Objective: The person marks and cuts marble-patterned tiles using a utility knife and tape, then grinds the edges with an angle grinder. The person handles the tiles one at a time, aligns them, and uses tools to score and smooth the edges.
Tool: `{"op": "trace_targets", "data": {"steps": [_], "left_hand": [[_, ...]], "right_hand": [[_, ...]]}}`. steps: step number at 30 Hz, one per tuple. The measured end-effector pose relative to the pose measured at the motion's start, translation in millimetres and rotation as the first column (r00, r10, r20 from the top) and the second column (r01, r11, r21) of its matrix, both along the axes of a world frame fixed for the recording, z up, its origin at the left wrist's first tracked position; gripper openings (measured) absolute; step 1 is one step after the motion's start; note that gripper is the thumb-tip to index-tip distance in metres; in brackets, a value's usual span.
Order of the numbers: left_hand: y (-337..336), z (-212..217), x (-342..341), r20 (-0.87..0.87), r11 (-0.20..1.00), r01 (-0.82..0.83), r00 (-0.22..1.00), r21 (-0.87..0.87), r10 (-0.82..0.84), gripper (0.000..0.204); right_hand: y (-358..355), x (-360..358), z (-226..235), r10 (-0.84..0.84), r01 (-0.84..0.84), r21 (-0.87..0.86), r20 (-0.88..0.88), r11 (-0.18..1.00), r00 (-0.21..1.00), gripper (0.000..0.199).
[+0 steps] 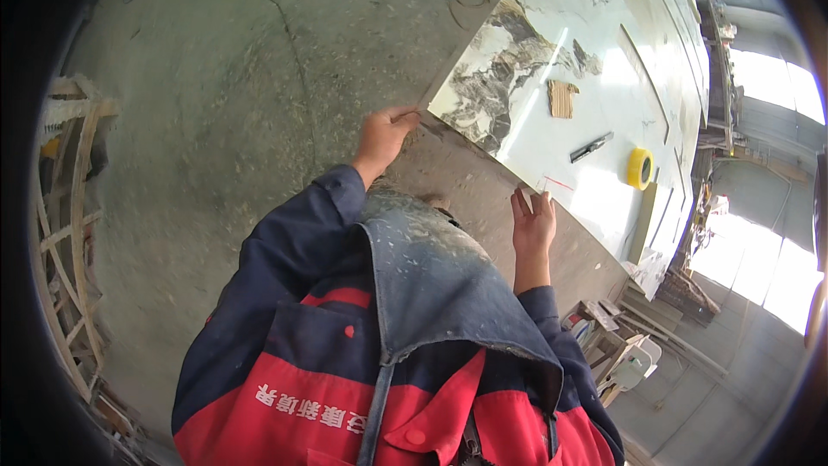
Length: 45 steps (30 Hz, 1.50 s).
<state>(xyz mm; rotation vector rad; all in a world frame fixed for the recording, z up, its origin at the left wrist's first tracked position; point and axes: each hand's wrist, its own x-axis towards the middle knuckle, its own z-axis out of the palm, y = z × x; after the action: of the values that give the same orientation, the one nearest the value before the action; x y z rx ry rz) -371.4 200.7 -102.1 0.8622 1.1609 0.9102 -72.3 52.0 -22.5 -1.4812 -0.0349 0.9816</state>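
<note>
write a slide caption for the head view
Left hand at a corner, right hand at the near edge of a glossy slab bearing a yellow roll.

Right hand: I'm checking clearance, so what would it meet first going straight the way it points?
The right hand would first meet the near edge of the slab; depth is unclear, so it may already touch it.

At the left edge stands a slatted wooden frame [80, 181]. A thin dark line [296, 52] (cable or crack, not determinable) crosses the speckled grey floor [198, 164]. At right, two bright windows [761, 269] interrupt a pale wall [749, 179]. Lower right, a white object [636, 364] of unclear form sits beside timber pieces [597, 316].
</note>
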Motion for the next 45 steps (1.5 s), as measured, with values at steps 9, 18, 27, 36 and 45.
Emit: {"op": "trace_targets", "data": {"steps": [9,18,27,36,45], "left_hand": [[16.3,-26.9,-6.6,0.14,0.97,0.241,0.96,0.018,-0.242,0.035],[23.5,-31.7,-10.4,0.138,0.958,0.283,0.948,0.039,-0.286,0.031],[20.7,-12.3,-12.1,0.15,0.957,0.29,0.947,-0.01,-0.285,0.03],[16.0,-4.8,-19.7,0.148,0.947,0.316,0.941,-0.066,-0.304,0.027],[21.6,-10.1,-15.2,0.173,0.959,0.279,0.948,-0.048,-0.267,0.026]], "right_hand": [[0.4,-0.4,-0.5,0.016,-0.015,0.052,-0.016,0.999,1.0,0.061],[-1.4,4.2,-8.3,0.041,-0.04,0.116,-0.006,0.992,0.999,0.041],[-6.6,7.6,-8.7,0.079,-0.078,0.076,-0.012,0.994,0.997,0.041],[-6.6,10.2,-26.9,0.06,-0.056,0.174,-0.015,0.983,0.998,0.026],[-1.0,8.2,-27.3,0.004,0.003,0.207,-0.034,0.978,0.999,0.022]]}}
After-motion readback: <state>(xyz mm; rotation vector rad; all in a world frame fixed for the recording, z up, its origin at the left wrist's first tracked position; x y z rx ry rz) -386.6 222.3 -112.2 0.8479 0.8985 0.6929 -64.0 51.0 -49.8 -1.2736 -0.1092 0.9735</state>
